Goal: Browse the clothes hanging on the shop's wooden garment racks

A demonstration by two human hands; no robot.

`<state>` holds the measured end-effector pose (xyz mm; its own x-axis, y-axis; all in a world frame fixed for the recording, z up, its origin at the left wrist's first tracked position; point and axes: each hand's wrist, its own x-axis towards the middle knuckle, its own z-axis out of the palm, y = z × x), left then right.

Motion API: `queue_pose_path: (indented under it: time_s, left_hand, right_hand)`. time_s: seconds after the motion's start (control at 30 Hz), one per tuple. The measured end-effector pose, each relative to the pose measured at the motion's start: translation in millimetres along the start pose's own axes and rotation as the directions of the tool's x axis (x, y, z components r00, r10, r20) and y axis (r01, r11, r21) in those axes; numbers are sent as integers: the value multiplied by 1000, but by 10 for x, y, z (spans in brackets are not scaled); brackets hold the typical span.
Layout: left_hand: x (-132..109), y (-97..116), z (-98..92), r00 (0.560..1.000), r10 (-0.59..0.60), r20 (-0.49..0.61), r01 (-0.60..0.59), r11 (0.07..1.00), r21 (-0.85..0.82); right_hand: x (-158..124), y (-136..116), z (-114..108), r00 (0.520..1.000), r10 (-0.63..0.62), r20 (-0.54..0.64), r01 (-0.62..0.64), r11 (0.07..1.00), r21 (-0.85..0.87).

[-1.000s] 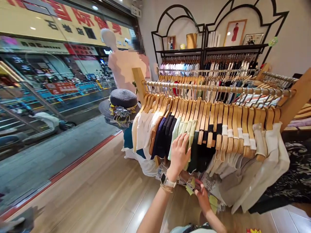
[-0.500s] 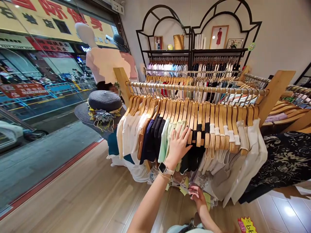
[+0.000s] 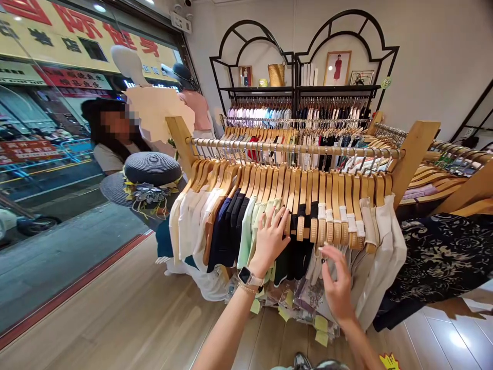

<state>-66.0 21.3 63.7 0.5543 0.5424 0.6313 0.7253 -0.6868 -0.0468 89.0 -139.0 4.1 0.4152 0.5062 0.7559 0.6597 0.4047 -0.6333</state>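
My left hand, with a watch on its wrist, lies with spread fingers on the light green garments and the wooden hangers beside them. My right hand is raised in front of the pale garments, thumb and fingers apart, holding nothing, just below the hanger ends. A wooden rail bears a long row of hangers with white, brown, navy, black, green and beige clothes. White long-sleeved clothing hangs at the right end.
A wide dark hat stands at the rack's left end, near a person and a mannequin. Packed items with yellow tags lie low under the clothes. Patterned black fabric hangs at right. Behind are more racks and black shelves.
My right hand has risen from low by the packed items to the hanger ends. My left hand stays on the clothes. The view has shifted, and a person now shows at left.
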Motion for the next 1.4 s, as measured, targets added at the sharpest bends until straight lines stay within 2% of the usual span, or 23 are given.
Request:
queue_pose_path:
  time_s: [0.13, 0.2, 0.27, 0.37, 0.47, 0.63, 0.8, 0.9, 1.1, 1.2, 1.3, 1.4]
  left_hand:
    - [-35, 132, 72, 999, -3, -49, 4, 1000, 17]
    - [-77, 237, 94, 997, 27, -73, -26, 999, 21]
    - [-120, 339, 108, 993, 86, -80, -84, 996, 23]
    - [-163, 432, 121, 981, 173, -84, -171, 985, 30]
    - [-169, 444, 123, 976, 190, -103, -186, 982, 43]
    - [-147, 486, 131, 981, 141, -134, -137, 990, 40]
    - [-122, 639, 186, 969, 198, -148, -193, 980, 47]
    - [-97, 686, 236, 969, 196, -147, -190, 980, 54]
    - [-66, 700, 276, 977, 170, -130, -170, 985, 7]
    - [-60, 710, 250, 984, 141, -107, -146, 989, -40]
    - [-63, 729, 225, 989, 129, -78, -135, 988, -71]
    - [-72, 784, 208, 990, 127, -69, -133, 986, -96]
  right_hand:
    - [1044, -231, -136, 976, -216, -40, 210, 970, -125]
    - [1595, -290, -98, 946, -325, -11, 317, 927, -199]
    - [2137, -293, -6, 918, -389, 76, 393, 871, -293]
    - [2815, -187, 155, 901, -345, 265, 433, 770, -468]
    - [3204, -28, 258, 881, -264, 392, 462, 656, -597]
    - [3353, 77, 264, 847, -272, 457, 529, 519, -671]
    - [3373, 54, 233, 823, -257, 508, 567, 433, -700]
    - [3394, 68, 233, 807, -263, 529, 588, 444, -676]
    - [3413, 69, 267, 838, -252, 484, 542, 491, -682]
    - [3428, 38, 235, 823, -235, 517, 559, 503, -660]
    - [3492, 45, 89, 795, -227, 563, 590, 505, -630]
    - [3567, 137, -158, 818, -216, 534, 562, 497, -661]
